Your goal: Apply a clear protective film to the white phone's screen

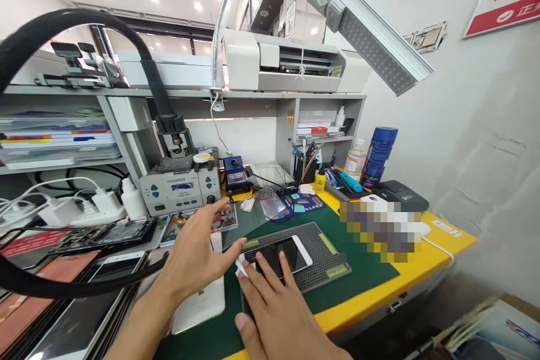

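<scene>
White-framed phone (295, 253), centre of the frame, lying screen up on a gray perforated mat (324, 270) that probably limits sliding. The right hand (276, 312), lower centre, rests flat across it, fingers spread, apparently steadying it; the left hand (196, 244), left of centre, is unclosed, thumb near a white scrap (241, 268).

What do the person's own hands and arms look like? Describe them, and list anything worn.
The left hand and the right hand are both bare, with no gloves, rings or bracelets to be seen. The left forearm shows no sleeve or watch as far as the lower edge; the right arm is mostly out of frame.
</scene>
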Available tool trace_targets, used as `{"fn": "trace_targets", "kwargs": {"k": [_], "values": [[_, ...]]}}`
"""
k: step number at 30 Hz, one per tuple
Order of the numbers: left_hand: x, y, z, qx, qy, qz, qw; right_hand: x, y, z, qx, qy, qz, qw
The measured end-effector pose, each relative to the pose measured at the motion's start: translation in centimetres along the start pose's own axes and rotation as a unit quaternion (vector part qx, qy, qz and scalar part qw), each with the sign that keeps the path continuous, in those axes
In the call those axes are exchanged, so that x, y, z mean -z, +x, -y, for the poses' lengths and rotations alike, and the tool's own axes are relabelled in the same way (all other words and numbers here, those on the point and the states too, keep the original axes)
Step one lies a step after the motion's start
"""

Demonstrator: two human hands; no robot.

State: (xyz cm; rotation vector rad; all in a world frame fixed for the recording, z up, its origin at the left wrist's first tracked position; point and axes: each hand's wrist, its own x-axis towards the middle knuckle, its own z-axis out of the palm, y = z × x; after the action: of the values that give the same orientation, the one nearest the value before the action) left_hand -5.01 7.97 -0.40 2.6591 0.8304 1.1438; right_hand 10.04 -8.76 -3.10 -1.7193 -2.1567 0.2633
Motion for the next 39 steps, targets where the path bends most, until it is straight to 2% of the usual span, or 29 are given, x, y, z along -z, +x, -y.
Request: {"fn": "trace_targets", "kwargs": {"k": [2, 7, 14, 21, 29, 39], "values": [[0.0, 0.0, 0.0, -0.001, -0.002, -0.001, 1.000, 0.5, 0.4, 0.3, -0.009, 0.019, 0.012, 1.000], [0.0, 0.0, 0.0, -0.007, 0.000, -0.006, 1.000, 1.4, 0.5, -0.1, -0.064, -0.002, -0.006, 0.998], [0.0, -0.1, 0.0, 0.001, 0.009, 0.014, 1.000, 2.3, -0.9, -4.0, -0.134, -0.084, -0.040, 0.987], [-0.1, -0.1, 0.0, 0.008, 0.019, 0.026, 0.999, 3.1, -2.8, -7.4, -0.170, -0.114, -0.070, 0.976], [-0.1, -0.2, 0.1, 0.014, 0.013, 0.039, 0.999, 4.9, -4.9, -11.1, -0.217, -0.051, -0.136, 0.965], [-0.1, -0.1, -0.1, 0.024, 0.004, 0.053, 0.998, 6.2, -3.6, -13.2, -0.223, -0.012, -0.118, 0.968]]}}
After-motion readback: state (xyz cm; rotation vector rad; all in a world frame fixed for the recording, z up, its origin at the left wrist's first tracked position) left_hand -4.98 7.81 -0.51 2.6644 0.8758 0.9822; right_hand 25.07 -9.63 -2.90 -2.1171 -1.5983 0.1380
